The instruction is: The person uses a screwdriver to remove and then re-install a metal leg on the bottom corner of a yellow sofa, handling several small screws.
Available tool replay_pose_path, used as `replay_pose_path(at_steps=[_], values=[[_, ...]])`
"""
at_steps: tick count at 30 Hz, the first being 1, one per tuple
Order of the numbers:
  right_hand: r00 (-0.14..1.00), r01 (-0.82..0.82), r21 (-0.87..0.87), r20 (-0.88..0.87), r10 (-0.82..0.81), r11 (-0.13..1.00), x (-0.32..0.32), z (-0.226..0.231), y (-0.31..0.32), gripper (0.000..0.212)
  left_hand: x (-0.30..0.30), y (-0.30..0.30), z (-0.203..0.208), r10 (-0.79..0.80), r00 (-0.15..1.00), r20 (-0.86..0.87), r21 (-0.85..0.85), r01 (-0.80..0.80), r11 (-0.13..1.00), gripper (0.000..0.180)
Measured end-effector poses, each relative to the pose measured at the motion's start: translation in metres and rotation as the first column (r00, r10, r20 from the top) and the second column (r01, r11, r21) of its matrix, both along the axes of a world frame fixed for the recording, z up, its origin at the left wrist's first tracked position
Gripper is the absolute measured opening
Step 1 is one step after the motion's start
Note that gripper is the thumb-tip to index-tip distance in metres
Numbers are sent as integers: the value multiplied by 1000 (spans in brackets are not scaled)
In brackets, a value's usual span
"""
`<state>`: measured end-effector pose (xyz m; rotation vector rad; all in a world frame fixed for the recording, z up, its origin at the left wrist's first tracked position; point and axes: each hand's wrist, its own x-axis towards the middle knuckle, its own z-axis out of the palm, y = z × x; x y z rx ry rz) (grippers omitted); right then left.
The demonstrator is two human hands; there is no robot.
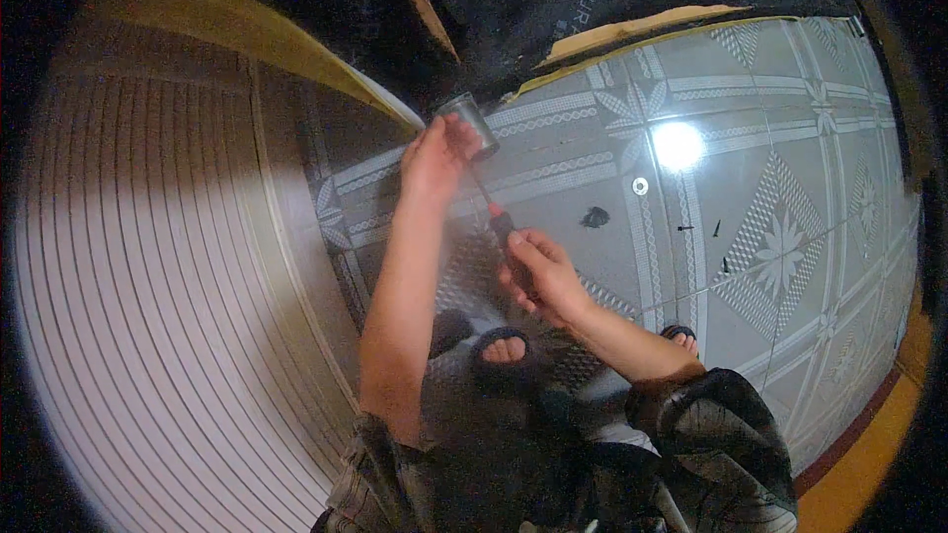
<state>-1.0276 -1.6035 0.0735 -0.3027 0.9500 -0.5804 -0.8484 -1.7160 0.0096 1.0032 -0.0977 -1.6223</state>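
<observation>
My left hand (432, 163) is closed around a short silver metal cylinder (476, 125), holding it against the edge of a dark fabric-covered piece (533, 0). In my right hand (543, 274) is a screwdriver (501, 222) with a dark handle and a red collar. Its thin shaft slants up and left toward the cylinder. The tip is hidden near my left fingers, so whether it touches a screw cannot be seen.
On the patterned tile floor (553, 188) to the right lie a pale ring-shaped washer (640, 187), a small black lump (594, 217) and several dark screws (717, 228). A ribbed panel (168, 227) fills the left side. My sandalled foot (504, 346) is below my hands.
</observation>
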Motion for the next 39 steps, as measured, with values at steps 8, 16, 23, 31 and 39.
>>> replay_pose_path(at_steps=[8,16,23,31,39], values=[[999,24,51,-36,-23,998,6,10,5,22,2,3,-6,-10,998,-56,37,12,999,16],[998,20,42,-52,-17,999,10,-5,3,21,3,-2,0,-71,990,125,22,69,997,19],[988,69,86,132,-80,994,8,-34,7,26,3,-2,6,-58,988,141,53,51,997,18],[787,-49,506,550,-279,861,1,-55,8,37,-12,20,24,-28,955,295,19,24,1000,20],[626,-108,525,695,-353,844,7,-48,10,36,-35,39,18,-126,898,422,86,99,991,23]])
